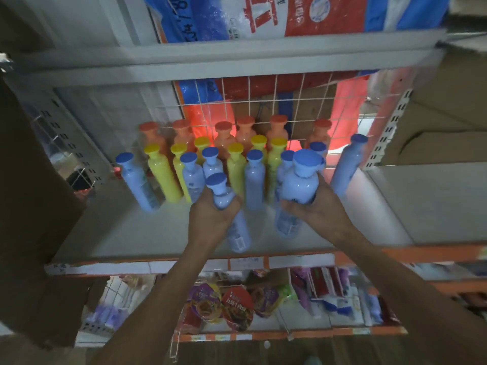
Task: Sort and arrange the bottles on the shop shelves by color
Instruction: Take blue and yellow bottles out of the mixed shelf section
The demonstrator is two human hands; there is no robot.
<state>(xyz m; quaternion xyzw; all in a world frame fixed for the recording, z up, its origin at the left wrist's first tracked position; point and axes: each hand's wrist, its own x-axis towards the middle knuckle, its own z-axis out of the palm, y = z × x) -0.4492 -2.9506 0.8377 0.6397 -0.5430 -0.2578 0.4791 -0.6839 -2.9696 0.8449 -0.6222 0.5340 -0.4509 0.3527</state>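
Each of my hands grips a blue bottle over the front of the white shelf [147,233]. My left hand [213,214] is wrapped around the neck end of one blue bottle [238,233]. My right hand [316,206] holds a second, bigger-looking blue bottle [297,185] from the right side. Behind them stand several more blue bottles [138,183], then a row of yellow bottles [162,177], and orange bottles [224,135] at the back against a wire grid. One blue bottle [347,164] stands apart at the right.
A wire grid [276,101] closes the back of the shelf, with printed sacks [263,17] on the shelf above. Cardboard boxes [448,106] flank the right side and a brown box [31,206] the left. Snack packets [234,306] fill the lower shelf.
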